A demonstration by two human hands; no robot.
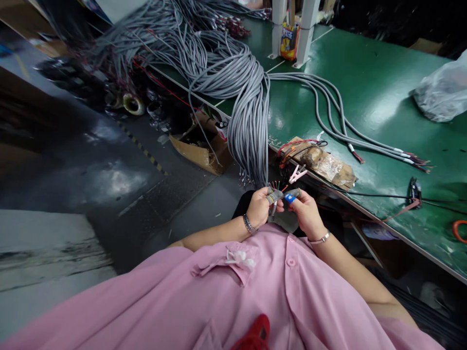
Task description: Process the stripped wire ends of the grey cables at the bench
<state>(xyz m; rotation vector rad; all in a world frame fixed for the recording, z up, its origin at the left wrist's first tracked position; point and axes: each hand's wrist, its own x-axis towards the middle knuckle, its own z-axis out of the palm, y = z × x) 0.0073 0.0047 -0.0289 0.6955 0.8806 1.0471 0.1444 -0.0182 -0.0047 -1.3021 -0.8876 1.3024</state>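
Just above my lap, my left hand (260,206) is closed round the end of a grey cable (273,208), with thin coloured wires (278,185) fanning out above its fingers. Close on its right, my right hand (305,208) is pinched near the wires; blue tape wraps one of its fingertips. Whatever lies between those fingertips is too small to make out. Grey covers sit on fingers of both hands. A thick bundle of grey cables (250,126) hangs over the table edge just beyond my hands. A pink clip (297,174) stands at the edge.
The green table (368,97) bears loose grey cables (330,97), a taped cardboard piece (328,165), a plastic bag (443,90) and a black tool (415,190). White posts (306,31) rise at its back. Below the edge sits an open cardboard box (202,148).
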